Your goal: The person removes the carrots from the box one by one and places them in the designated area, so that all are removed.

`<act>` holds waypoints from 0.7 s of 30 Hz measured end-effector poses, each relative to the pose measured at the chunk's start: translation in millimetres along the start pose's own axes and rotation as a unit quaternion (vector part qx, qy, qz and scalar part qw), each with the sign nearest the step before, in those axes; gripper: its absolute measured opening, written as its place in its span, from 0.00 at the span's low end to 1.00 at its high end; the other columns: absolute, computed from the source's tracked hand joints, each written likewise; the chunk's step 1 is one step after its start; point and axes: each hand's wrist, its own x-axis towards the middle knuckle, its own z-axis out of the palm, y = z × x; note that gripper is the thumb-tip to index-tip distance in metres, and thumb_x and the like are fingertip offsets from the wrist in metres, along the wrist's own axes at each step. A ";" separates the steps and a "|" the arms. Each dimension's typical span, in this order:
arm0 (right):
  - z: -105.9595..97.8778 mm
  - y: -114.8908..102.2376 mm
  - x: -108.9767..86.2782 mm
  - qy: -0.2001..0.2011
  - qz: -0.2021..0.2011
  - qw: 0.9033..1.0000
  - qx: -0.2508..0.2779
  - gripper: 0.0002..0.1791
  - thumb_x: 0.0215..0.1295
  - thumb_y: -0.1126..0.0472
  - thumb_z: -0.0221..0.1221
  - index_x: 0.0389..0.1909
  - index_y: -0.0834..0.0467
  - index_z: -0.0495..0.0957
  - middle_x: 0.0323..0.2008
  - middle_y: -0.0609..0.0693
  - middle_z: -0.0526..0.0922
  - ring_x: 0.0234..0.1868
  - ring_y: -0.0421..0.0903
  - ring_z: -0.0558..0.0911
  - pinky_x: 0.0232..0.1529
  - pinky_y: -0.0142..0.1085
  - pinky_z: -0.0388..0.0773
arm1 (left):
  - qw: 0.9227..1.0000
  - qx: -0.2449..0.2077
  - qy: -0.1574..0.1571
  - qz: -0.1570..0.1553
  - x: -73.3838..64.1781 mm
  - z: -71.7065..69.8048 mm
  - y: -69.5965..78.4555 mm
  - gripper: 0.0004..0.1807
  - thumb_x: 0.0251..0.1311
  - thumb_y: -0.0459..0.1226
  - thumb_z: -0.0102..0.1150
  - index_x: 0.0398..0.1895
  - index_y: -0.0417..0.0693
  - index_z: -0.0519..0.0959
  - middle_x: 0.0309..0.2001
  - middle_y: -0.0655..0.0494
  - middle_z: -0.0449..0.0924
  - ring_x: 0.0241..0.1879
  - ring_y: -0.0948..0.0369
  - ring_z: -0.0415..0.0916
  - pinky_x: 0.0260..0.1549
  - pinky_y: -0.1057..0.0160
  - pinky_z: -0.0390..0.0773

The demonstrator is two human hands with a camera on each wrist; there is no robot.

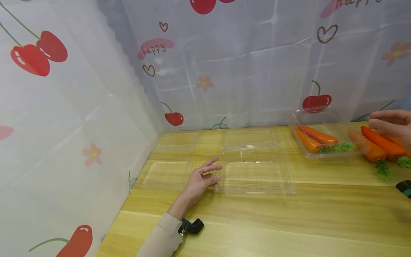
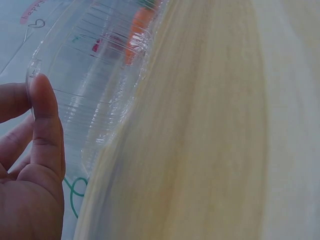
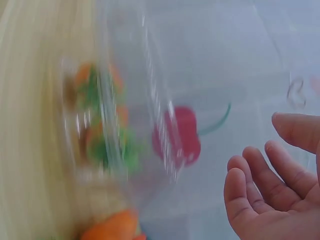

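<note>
By its left edge, a clear plastic clamshell box (image 1: 253,176) is pinched between the thumb and forefinger of my left hand (image 1: 200,180); the other fingers are spread. The left wrist view shows the fingertips on the thin rim of the box (image 2: 95,85). My right hand (image 1: 391,123) is above the loose carrots (image 1: 380,141) at the far right, holding nothing. In the right wrist view, its fingers are loosely bent and apart. Beside those carrots stands another clear box (image 1: 318,155) with orange carrots (image 1: 319,135) and green tops inside, its lid raised.
Another clear clamshell box (image 1: 167,175) lies opened out at the left of the wooden table (image 1: 257,225). A cherry-printed curtain (image 1: 244,71) hangs behind and along the left side. A black device (image 1: 404,187) shows at the right edge.
</note>
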 end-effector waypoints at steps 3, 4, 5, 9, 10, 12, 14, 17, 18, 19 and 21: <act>8.6 22.0 12.2 -0.020 -0.035 0.999 0.000 0.22 0.77 0.54 0.57 0.69 0.42 0.72 0.47 0.20 0.76 0.42 0.22 0.77 0.44 0.16 0.73 | 1.000 0.000 -0.001 0.001 0.0 -0.2 0.1 0.25 0.69 0.26 0.60 0.66 0.21 0.71 0.83 0.45 0.51 0.30 0.68 0.76 0.31 0.70 0.81; 10.0 34.7 17.5 -0.028 -0.038 0.999 -0.012 0.23 0.77 0.52 0.56 0.71 0.40 0.71 0.51 0.21 0.75 0.45 0.22 0.75 0.48 0.16 0.72 | 1.000 0.000 -0.002 0.000 -0.1 -0.2 0.2 0.25 0.69 0.26 0.60 0.66 0.21 0.71 0.83 0.45 0.50 0.30 0.68 0.76 0.31 0.70 0.81; 11.7 45.5 21.5 -0.036 -0.035 0.998 -0.026 0.25 0.77 0.49 0.56 0.73 0.39 0.68 0.53 0.23 0.74 0.47 0.22 0.74 0.51 0.17 0.71 | 1.000 -0.001 -0.002 0.000 -0.2 -0.2 0.2 0.25 0.69 0.26 0.60 0.66 0.21 0.70 0.83 0.45 0.50 0.30 0.67 0.76 0.31 0.70 0.81; 26.0 37.8 8.4 -0.074 -0.002 0.996 -0.058 0.29 0.77 0.44 0.53 0.77 0.38 0.63 0.58 0.27 0.71 0.51 0.24 0.71 0.59 0.25 0.70 | 1.000 -0.004 -0.002 0.000 -0.5 0.1 0.2 0.25 0.69 0.25 0.59 0.66 0.21 0.70 0.83 0.44 0.50 0.30 0.67 0.77 0.30 0.70 0.81; 30.5 24.6 0.0 -0.083 0.003 0.994 -0.066 0.29 0.78 0.44 0.53 0.77 0.41 0.64 0.57 0.26 0.71 0.50 0.25 0.71 0.58 0.26 0.71 | 1.000 -0.004 -0.002 0.000 -0.6 0.3 0.3 0.25 0.69 0.25 0.60 0.66 0.20 0.70 0.83 0.44 0.50 0.30 0.66 0.77 0.30 0.70 0.82; 39.9 -7.7 -19.6 -0.100 0.007 0.993 -0.065 0.27 0.78 0.45 0.54 0.74 0.44 0.67 0.53 0.23 0.73 0.47 0.26 0.74 0.51 0.26 0.74 | 1.000 -0.005 -0.003 0.000 -0.8 0.7 0.3 0.25 0.69 0.26 0.60 0.66 0.20 0.70 0.83 0.43 0.50 0.30 0.66 0.77 0.30 0.70 0.82; 49.2 -42.2 -38.1 -0.111 0.006 0.992 -0.059 0.26 0.76 0.45 0.56 0.70 0.48 0.70 0.48 0.21 0.76 0.44 0.27 0.76 0.39 0.31 0.76 | 1.000 -0.006 -0.004 0.001 -1.1 1.1 0.7 0.26 0.68 0.26 0.61 0.66 0.20 0.70 0.83 0.43 0.49 0.30 0.65 0.77 0.30 0.70 0.82; 61.9 -75.3 -54.6 -0.120 0.004 0.990 -0.067 0.24 0.75 0.44 0.58 0.64 0.52 0.74 0.42 0.16 0.76 0.40 0.24 0.77 0.31 0.26 0.74 | 1.000 -0.007 -0.003 0.001 -1.3 1.4 0.6 0.26 0.68 0.26 0.61 0.66 0.19 0.69 0.83 0.42 0.49 0.29 0.66 0.77 0.30 0.70 0.82; 65.2 -81.8 -57.8 -0.125 0.003 0.990 -0.063 0.24 0.75 0.45 0.58 0.64 0.54 0.74 0.41 0.16 0.76 0.40 0.24 0.78 0.31 0.24 0.75 | 1.000 -0.006 -0.002 0.001 -1.4 1.5 0.8 0.26 0.68 0.26 0.61 0.66 0.19 0.70 0.83 0.42 0.49 0.29 0.66 0.77 0.30 0.70 0.82; 68.4 -86.4 -60.4 -0.130 -0.001 0.990 -0.060 0.24 0.75 0.46 0.59 0.64 0.56 0.74 0.41 0.17 0.77 0.40 0.25 0.79 0.32 0.23 0.75 | 1.000 -0.006 -0.002 0.001 -1.3 1.4 0.8 0.26 0.68 0.26 0.61 0.66 0.19 0.70 0.83 0.42 0.49 0.30 0.66 0.77 0.30 0.70 0.82; 73.9 -90.8 -62.7 -0.142 -0.002 0.988 -0.058 0.25 0.75 0.47 0.59 0.64 0.58 0.74 0.43 0.17 0.77 0.41 0.24 0.80 0.39 0.17 0.76 | 1.000 -0.004 0.000 0.001 -0.9 1.3 0.5 0.26 0.68 0.26 0.61 0.66 0.20 0.70 0.82 0.43 0.50 0.30 0.67 0.77 0.31 0.71 0.82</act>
